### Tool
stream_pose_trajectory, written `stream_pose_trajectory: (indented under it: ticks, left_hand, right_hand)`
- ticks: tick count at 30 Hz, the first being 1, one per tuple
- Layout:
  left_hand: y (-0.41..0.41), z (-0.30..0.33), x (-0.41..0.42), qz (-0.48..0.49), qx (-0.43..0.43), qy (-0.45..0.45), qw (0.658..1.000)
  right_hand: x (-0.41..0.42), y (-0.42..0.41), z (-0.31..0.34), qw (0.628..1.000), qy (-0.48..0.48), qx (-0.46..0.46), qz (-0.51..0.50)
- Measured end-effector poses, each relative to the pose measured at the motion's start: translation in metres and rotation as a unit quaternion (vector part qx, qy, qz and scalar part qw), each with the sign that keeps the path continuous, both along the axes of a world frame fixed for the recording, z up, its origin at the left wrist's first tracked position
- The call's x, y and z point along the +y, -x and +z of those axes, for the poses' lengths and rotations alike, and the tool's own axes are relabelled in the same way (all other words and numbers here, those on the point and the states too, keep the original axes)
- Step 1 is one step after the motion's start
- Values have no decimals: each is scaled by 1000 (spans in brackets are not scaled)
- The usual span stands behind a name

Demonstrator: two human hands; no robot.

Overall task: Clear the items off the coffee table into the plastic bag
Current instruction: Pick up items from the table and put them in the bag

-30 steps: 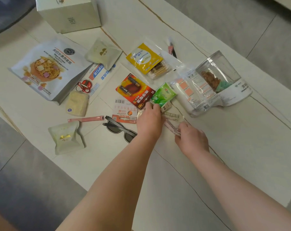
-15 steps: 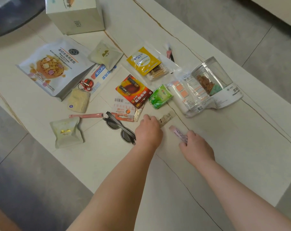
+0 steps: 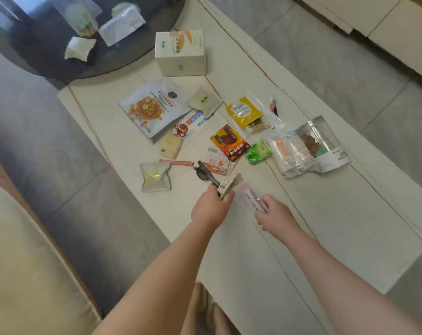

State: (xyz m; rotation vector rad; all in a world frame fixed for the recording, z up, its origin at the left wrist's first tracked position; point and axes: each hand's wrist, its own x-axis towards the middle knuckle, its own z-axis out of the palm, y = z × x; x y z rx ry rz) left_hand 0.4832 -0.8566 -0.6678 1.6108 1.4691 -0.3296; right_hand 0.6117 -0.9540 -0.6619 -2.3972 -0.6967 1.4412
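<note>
My left hand [image 3: 211,207] grips a small beige sachet [image 3: 230,184] lifted just off the cream coffee table [image 3: 325,226], beside the dark sunglasses [image 3: 205,174]. My right hand [image 3: 275,215] pinches a pink stick packet [image 3: 252,195] low over the table. Ahead lie a cereal pouch [image 3: 154,108], a battery card [image 3: 229,142], a green packet [image 3: 257,152], a yellow cotton-swab pack [image 3: 247,113] and a clear plastic bag [image 3: 309,147] holding a jar. Several pale snack packets lie among them.
A white box [image 3: 181,54] stands at the table's far end. A dark round glass table [image 3: 60,52] with packets on it sits at the far left. A beige sofa [image 3: 24,262] lies to the left, grey floor tiles all around.
Both hands drew back toward me, each lifting a small packet from beside the green packet. The camera pulled up and back, showing the far box and glass table.
</note>
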Motion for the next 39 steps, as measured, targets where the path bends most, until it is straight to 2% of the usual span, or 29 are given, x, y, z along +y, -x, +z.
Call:
stream_pose_trajectory:
  ticks: [5,11,14,19,23,27,31,36,39]
  left_hand:
    - [58,51,9,76,-27,14,997]
    - [136,84,29,161,-22,-57,985]
    - [184,100,40,247,-37,-78,965]
    - [285,117,50,359,-26,-93,928]
    - [374,126,54,466,-34,-80,881]
    - [467,130,48,600,-97,-57,792]
    - [557,120,34,667,-118,-44,735]
    - [649,102,17,720,-88,-75,685]
    - [688,93,13,720,-47,-74,688]
  right_hand:
    - [21,39,40,998,0,40,44]
    - [70,107,81,986,-24,51,154]
    - [99,149,99,976,-37,54,209]
    - [142,238,127,964,-64,89,241]
    - [166,329,142,952,-82,111,272]
    - [181,430,143,929,-63,130,341]
    - [192,529,134,891,-38,130,433]
    - [192,639,118,865,6,151,479]
    - [191,691,105,877,19,177,447]
